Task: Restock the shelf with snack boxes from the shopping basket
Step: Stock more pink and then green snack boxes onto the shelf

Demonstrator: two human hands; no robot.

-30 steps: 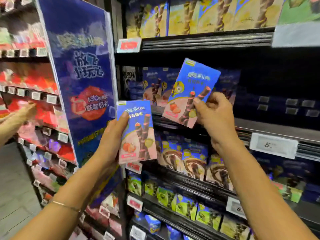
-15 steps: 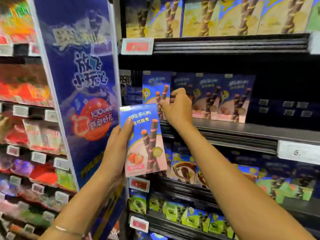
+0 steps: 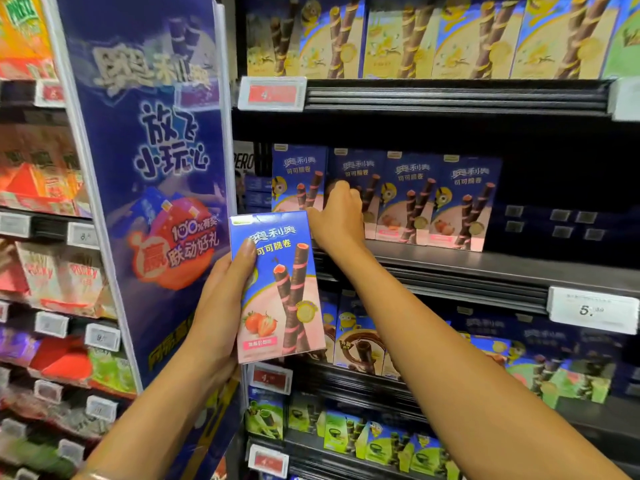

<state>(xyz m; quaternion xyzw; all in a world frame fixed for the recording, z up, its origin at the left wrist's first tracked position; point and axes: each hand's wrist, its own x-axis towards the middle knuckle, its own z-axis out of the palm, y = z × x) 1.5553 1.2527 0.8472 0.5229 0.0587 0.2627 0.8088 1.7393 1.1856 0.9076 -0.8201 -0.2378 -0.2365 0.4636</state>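
My left hand (image 3: 221, 306) grips a blue and pink strawberry snack box (image 3: 280, 289) upright in front of the shelves, thumb on its front. My right hand (image 3: 337, 216) reaches to the middle shelf (image 3: 450, 263). Its fingers curl round the second box (image 3: 360, 168) in a row of matching boxes standing there. A first box (image 3: 298, 174) stands to the left of that hand, and two more (image 3: 436, 199) stand to the right. The shopping basket is out of view.
A tall blue promo panel (image 3: 152, 168) stands just left of the shelf bay. Yellow boxes (image 3: 415, 36) fill the shelf above, brown and green ones (image 3: 363, 344) the shelves below. Dark boxes (image 3: 554, 223) lie right of the row. Price tags (image 3: 592, 310) hang on the shelf edges.
My right hand carried its box from mid-air to the middle shelf and stood it in the row, where it still holds it. My left hand kept its box.
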